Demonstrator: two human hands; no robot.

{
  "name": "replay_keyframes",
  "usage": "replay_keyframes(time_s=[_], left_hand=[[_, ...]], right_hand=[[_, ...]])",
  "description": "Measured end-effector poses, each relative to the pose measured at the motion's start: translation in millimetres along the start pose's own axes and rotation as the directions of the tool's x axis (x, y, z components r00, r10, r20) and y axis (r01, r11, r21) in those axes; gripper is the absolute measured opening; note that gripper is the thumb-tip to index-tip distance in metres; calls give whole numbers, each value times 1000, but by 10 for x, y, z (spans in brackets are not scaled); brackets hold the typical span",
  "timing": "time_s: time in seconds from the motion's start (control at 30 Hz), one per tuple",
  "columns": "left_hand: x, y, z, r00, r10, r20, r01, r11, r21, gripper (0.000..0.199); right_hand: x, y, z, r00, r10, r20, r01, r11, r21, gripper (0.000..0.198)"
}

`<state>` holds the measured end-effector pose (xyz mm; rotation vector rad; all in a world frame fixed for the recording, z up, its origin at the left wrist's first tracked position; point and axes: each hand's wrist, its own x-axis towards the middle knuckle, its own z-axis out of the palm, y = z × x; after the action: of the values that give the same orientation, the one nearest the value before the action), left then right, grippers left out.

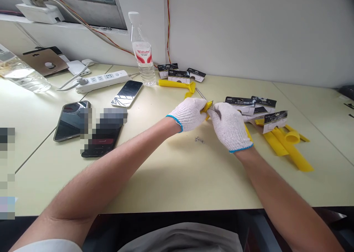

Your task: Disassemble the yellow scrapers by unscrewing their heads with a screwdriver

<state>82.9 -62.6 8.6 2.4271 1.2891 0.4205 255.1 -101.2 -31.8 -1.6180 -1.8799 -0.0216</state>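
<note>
Both hands wear white knitted gloves with blue cuffs and meet above the middle of the table. My left hand (190, 113) is closed around a small yellow plastic piece (208, 106), whose end pokes out past the fingers. Against that end, my right hand (229, 126) is closed in a pinch; what sits between its fingertips is hidden. A small pile of metal screws (199, 140) lies on the table just below the hands. Behind them are a yellow plastic handle (177, 83) and a thin metal rod (200, 93). Yellow plastic shows beside the right cuff.
Yellow plastic parts (290, 148) and black-and-white header cards (240, 105) lie at right; more cards (179, 76) rest by the wall. A water bottle (143, 56), a power strip (103, 81), a white-edged phone (127, 93) and dark phones (72, 120) occupy the left.
</note>
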Motion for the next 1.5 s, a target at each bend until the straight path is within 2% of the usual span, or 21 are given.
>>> replay_keyframes(time_s=[0.13, 0.3, 0.5, 0.63, 0.73, 0.93, 1.17, 1.37, 1.5], left_hand=[[-8, 7, 33, 1000, 19, -14, -19, 1000, -5, 16], [-20, 10, 26, 1000, 15, -25, -16, 998, -60, 13], [-36, -16, -71, 999, -17, 43, 27, 971, -239, 11], [-43, -43, -114, 991, 9, 132, 50, 899, -435, 5], [-48, -72, -138, 986, 45, 160, 47, 850, -525, 6], [-46, -116, -168, 980, 90, 175, 10, 865, -502, 14], [-54, -74, -183, 979, 93, 181, 0, 890, -456, 15], [-35, -110, -156, 976, 92, 199, 13, 883, -469, 15], [-33, -121, -172, 969, 127, 213, -15, 889, -458, 16]], right_hand=[[-7, 14, -86, 1000, 0, 28, 0, 1000, -14, 20], [-7, -9, -110, 998, 63, 26, -63, 998, 27, 16], [3, 54, -48, 991, 132, -33, -127, 983, 129, 15], [34, 147, -2, 985, 156, -70, -144, 977, 154, 25], [57, 170, -8, 987, 156, -40, -147, 974, 174, 26], [52, 60, -82, 978, 199, 57, -207, 945, 255, 23], [32, 12, -99, 985, 173, 27, -174, 959, 224, 22], [42, 28, -93, 975, 214, 56, -221, 949, 226, 24], [48, 14, -127, 977, 188, 96, -207, 948, 241, 26]])
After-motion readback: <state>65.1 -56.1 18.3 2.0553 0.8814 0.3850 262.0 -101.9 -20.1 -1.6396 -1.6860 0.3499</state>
